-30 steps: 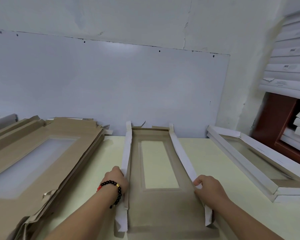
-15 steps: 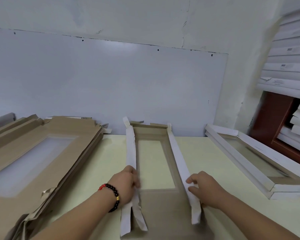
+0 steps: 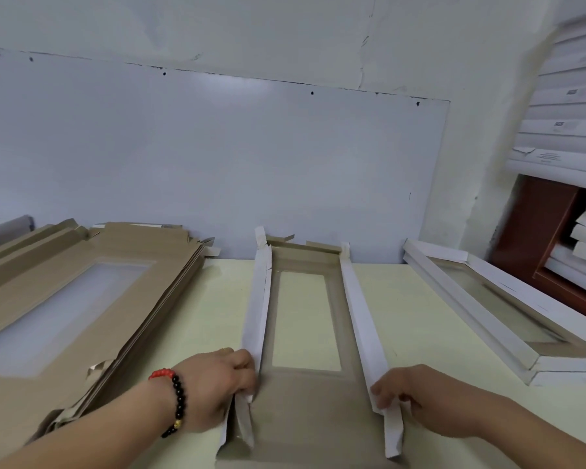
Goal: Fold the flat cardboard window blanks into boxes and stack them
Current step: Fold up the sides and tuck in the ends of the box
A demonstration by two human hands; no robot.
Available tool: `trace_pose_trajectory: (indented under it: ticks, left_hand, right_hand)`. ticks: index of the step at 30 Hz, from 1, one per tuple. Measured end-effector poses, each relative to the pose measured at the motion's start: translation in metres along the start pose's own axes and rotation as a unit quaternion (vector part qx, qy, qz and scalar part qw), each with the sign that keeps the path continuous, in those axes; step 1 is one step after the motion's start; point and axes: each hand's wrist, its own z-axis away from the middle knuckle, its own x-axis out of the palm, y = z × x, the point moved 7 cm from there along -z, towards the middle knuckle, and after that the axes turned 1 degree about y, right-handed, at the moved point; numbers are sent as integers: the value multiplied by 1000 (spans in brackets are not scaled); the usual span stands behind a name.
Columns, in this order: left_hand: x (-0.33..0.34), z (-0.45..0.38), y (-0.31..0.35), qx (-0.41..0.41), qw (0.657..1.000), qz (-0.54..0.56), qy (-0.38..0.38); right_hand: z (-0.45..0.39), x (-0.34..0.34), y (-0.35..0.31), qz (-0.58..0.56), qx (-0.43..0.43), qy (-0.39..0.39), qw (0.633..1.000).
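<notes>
A brown cardboard window blank [image 3: 310,412] lies lengthwise on the pale table in front of me, its clear window in the middle. Both long white side flaps are folded up and inward. My left hand [image 3: 217,384], with a red and black bead bracelet on the wrist, grips the left flap [image 3: 259,299] near its near end. My right hand [image 3: 416,397] pinches the right flap [image 3: 357,309] near its near end. A finished white window box [image 3: 471,309] lies on the table to the right.
A stack of flat brown blanks [image 3: 65,299] covers the table's left side. A white board leans on the wall behind. White boxes [image 3: 569,106] are piled on red-brown shelving [image 3: 538,231] at the far right. Bare table [image 3: 400,299] shows between the blank and the finished box.
Both side flaps went from standing outward to being folded over toward the middle of the blank. My hands moved inward with them and slid a little nearer.
</notes>
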Motion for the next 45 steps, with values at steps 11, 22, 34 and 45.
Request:
trace_pose_trajectory:
  ticks: [11, 22, 34, 45]
  left_hand:
    - [2, 15, 17, 29, 994, 104, -8]
    - [-7, 20, 17, -23, 981, 190, 7]
    - [7, 13, 40, -39, 994, 27, 99]
    - [-10, 26, 38, -24, 966, 150, 209]
  right_hand:
    - [11, 6, -16, 132, -70, 11, 989]
    - [7, 20, -32, 202, 24, 214, 955]
    - [15, 30, -24, 140, -7, 172, 975]
    - [29, 6, -32, 71, -43, 237, 968]
